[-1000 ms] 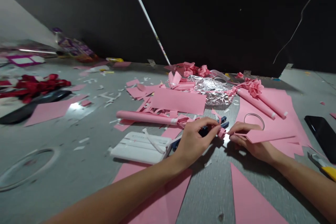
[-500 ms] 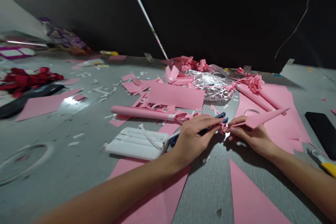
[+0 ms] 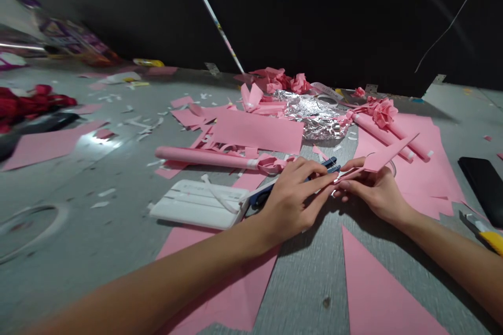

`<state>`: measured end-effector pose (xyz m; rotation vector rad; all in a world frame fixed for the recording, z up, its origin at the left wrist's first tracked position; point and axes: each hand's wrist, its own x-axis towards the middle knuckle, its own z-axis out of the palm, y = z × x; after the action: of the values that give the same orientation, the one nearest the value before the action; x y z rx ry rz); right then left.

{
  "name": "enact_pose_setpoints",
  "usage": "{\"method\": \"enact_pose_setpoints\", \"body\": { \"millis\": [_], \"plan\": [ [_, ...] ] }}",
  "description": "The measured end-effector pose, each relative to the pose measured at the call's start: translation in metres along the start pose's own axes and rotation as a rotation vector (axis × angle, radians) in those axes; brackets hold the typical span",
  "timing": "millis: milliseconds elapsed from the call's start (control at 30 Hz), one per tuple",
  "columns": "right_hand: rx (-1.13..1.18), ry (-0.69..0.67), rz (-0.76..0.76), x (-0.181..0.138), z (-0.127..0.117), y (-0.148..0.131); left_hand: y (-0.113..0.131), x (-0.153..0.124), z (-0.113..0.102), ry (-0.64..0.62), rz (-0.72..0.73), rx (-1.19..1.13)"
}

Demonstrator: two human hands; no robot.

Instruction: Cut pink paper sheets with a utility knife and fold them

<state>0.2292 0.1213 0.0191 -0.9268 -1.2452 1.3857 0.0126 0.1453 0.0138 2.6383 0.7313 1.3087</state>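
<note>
A folded strip of pink paper (image 3: 383, 156) runs between my hands, its wide pointed end rising to the right. My right hand (image 3: 379, 188) pinches it between thumb and fingers. My left hand (image 3: 301, 196) has its fingertips closed on the strip's narrow end, close to my right fingertips. Behind the left fingers lies a blue stapler (image 3: 332, 163), partly hidden by the hand. Left of that hand are a white power bank (image 3: 196, 203) with a short white cable and a rolled pink paper tube (image 3: 204, 158) with a twisted end.
Crumpled foil (image 3: 314, 115) and pink paper flowers (image 3: 383, 111) lie at the back. Pink sheets (image 3: 416, 188) spread to the right, near a black phone (image 3: 481, 186) and a yellow cutter (image 3: 491, 239). A tape ring (image 3: 58, 220) and red ribbon (image 3: 39, 100) are at left.
My left fingers have stretched forward along the narrow end of the paper strip, and its pointed end has tipped up slightly. The view has shifted a little.
</note>
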Motion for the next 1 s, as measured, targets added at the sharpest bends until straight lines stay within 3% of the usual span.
{"method": "enact_pose_setpoints", "body": {
  "millis": [333, 700, 1000],
  "plan": [
    [-0.128, 0.022, -0.064, -0.001, 0.002, 0.002, 0.003, -0.002, 0.002, -0.013, 0.072, 0.061],
    [-0.127, 0.133, -0.153, 0.001, 0.006, 0.010, 0.009, -0.001, 0.006, 0.088, 0.091, 0.052],
    [-0.080, 0.050, -0.100, -0.002, 0.001, 0.005, -0.003, 0.001, 0.008, 0.136, -0.039, -0.085]
  ]
}}
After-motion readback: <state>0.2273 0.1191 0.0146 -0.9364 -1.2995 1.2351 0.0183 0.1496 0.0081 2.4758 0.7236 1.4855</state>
